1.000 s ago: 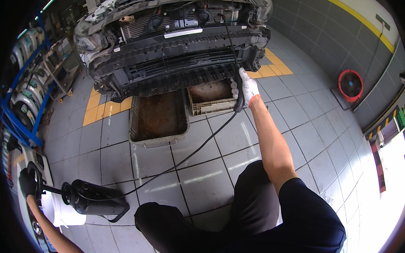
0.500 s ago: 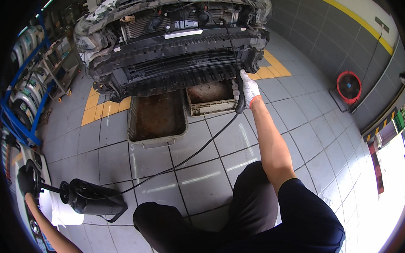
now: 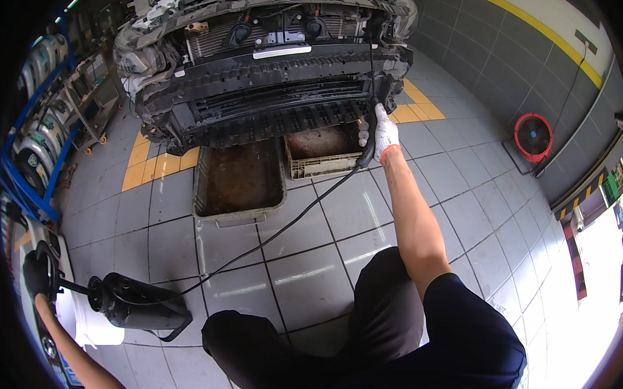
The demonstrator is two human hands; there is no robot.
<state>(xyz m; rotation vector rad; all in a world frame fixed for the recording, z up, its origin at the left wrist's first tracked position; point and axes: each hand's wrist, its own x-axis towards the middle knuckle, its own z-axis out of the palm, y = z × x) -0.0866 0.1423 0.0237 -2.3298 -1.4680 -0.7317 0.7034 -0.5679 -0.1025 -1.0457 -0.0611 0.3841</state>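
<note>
White-gloved right hand [image 3: 387, 133] grips the black spray handle [image 3: 370, 151] before the stripped car front [image 3: 273, 76]; black-gloved left hand [image 3: 34, 276] looks, at the dim edge, wrapped round the pump handle [image 3: 54, 272] of a black tank [image 3: 142, 301] near a white bucket [image 3: 100, 327].

The left hand [image 3: 35, 275], dark-gloved, gripped the pump handle [image 3: 53, 269] of a black canister [image 3: 147, 306]. The right hand [image 3: 386, 133], white-gloved, held a wand grip [image 3: 369, 153]; 1 hose [image 3: 285, 228] joined both. 2 trays [image 3: 238, 215] sat near the stripped car front [image 3: 253, 93].
</note>
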